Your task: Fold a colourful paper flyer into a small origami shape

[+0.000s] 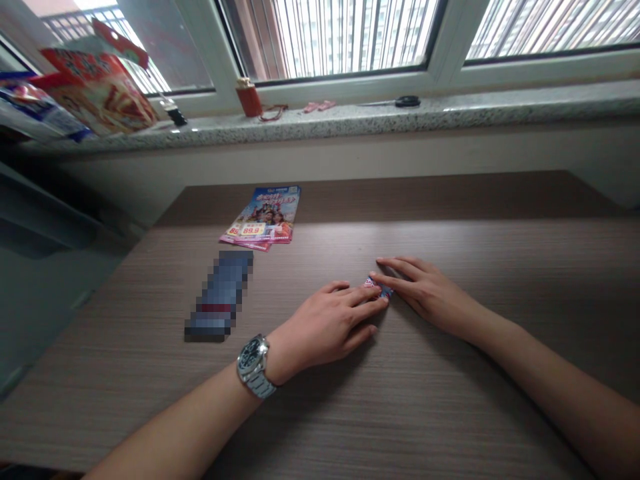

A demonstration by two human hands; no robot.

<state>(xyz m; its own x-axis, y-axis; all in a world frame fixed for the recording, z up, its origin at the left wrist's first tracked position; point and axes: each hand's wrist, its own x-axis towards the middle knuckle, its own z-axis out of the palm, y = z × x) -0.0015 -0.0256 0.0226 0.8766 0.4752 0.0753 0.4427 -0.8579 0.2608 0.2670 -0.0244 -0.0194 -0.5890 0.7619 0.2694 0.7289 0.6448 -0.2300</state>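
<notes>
A small piece of folded printed paper [385, 291], blue, white and pink, lies on the brown wood-grain table [450, 413]. My left hand [335, 323] rests over it from the left, palm down, with fingers stretched out and the fingertips on the paper. From the right, my right hand [427, 293] reaches in with its fingers extended and apart, its index fingertip touching the paper's upper edge. Much of the paper is hidden under the fingers. A metal wristwatch [254, 363] is on my left wrist.
Several printed flyers [267, 217] lie stacked at the back left of the table. Nearer stands out a pixelated dark blue rectangle [220, 297]. Along the granite windowsill [350, 120] are scissors [406, 101], a red lighter-like object [249, 98] and snack bags [105, 87].
</notes>
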